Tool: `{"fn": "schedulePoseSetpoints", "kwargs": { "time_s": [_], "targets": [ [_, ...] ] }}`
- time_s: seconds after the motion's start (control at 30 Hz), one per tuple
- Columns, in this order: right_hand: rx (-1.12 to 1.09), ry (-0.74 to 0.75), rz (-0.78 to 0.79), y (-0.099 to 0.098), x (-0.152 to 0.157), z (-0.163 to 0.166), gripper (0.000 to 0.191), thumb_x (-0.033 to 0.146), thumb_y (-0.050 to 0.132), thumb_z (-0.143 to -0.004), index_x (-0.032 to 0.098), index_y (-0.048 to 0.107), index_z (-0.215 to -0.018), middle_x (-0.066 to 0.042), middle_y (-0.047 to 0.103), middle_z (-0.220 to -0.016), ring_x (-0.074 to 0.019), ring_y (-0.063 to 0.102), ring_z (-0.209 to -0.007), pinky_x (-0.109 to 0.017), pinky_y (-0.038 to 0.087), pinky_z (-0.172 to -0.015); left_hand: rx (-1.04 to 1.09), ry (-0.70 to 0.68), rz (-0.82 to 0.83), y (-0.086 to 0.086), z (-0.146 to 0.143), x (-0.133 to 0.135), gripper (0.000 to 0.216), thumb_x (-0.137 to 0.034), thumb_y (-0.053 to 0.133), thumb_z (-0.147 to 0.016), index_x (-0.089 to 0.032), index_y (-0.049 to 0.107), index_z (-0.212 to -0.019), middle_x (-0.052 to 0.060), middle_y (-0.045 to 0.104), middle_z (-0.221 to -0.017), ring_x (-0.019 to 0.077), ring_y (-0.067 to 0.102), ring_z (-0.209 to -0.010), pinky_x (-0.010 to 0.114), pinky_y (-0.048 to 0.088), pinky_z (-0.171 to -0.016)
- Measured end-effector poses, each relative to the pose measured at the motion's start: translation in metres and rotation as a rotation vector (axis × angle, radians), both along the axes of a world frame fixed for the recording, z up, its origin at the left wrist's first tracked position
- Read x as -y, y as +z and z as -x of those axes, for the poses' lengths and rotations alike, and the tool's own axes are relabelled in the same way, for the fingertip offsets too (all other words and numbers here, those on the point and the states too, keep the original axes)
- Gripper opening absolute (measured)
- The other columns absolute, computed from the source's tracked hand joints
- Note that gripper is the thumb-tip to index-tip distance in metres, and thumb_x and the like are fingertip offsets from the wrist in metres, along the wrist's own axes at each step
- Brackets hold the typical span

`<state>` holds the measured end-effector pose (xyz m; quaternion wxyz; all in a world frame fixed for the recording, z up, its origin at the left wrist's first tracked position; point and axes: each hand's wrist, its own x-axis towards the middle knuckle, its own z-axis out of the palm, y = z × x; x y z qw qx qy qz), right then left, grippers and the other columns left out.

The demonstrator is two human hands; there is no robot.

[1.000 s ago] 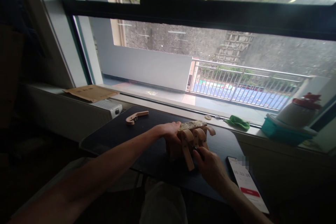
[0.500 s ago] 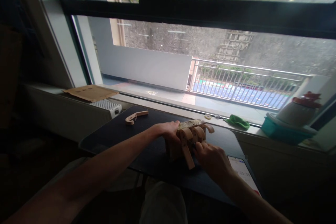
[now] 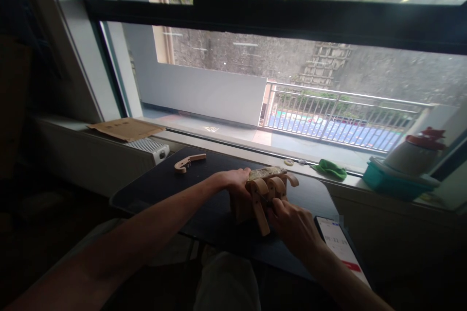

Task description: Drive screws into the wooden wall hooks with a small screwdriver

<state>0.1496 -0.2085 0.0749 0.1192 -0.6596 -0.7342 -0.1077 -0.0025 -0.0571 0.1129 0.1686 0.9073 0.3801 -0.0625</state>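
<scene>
A light wooden model [image 3: 263, 194] with curved legs stands on the dark table [image 3: 171, 189] in front of me. My left hand [image 3: 236, 182] grips its left side, fingers wrapped over the top edge. My right hand [image 3: 292, 223] is closed in a pinch against the model's front legs; a thin dark tool seems to run from the fingers to the wood, too small to name. A loose curved wooden piece [image 3: 188, 161] lies apart at the table's far left.
A phone [image 3: 339, 248] with a lit screen lies on the table by my right wrist. On the window ledge are a green cloth [image 3: 330, 169], a teal tray [image 3: 394, 181] with a pot, a white device [image 3: 153, 148] and cardboard [image 3: 126, 129].
My right hand moved up against the model's legs, covering part of the phone, then drew back slightly so the phone screen shows again. The left hand held still.
</scene>
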Motion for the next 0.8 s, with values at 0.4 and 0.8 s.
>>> {"fn": "schedulePoseSetpoints", "kwargs": {
  "time_s": [0.4, 0.8],
  "targets": [
    [-0.422, -0.051, 0.141, -0.004, -0.01, -0.004, 0.034, 0.034, 0.039, -0.09, 0.018, 0.06, -0.068, -0.003, 0.064, -0.063, -0.0159, 0.058, -0.06, -0.025, 0.031, -0.05, -0.006, 0.011, -0.016, -0.001, 0.0, 0.002, 0.08, -0.05, 0.07, -0.054, -0.016, 0.04, -0.119, 0.014, 0.053, -0.12, 0.0312, 0.053, -0.112, 0.036, 0.047, -0.089],
    [-0.11, 0.019, 0.016, 0.011, -0.007, -0.005, 0.019, 0.013, 0.047, -0.083, 0.018, 0.06, -0.095, -0.006, 0.066, -0.088, -0.0185, 0.061, -0.072, -0.025, 0.034, -0.054, -0.012, 0.018, 0.017, -0.002, 0.001, -0.005, 0.081, -0.047, 0.073, -0.052, -0.016, 0.039, -0.119, 0.013, 0.055, -0.12, 0.0312, 0.054, -0.111, 0.035, 0.048, -0.088]
  ]
}}
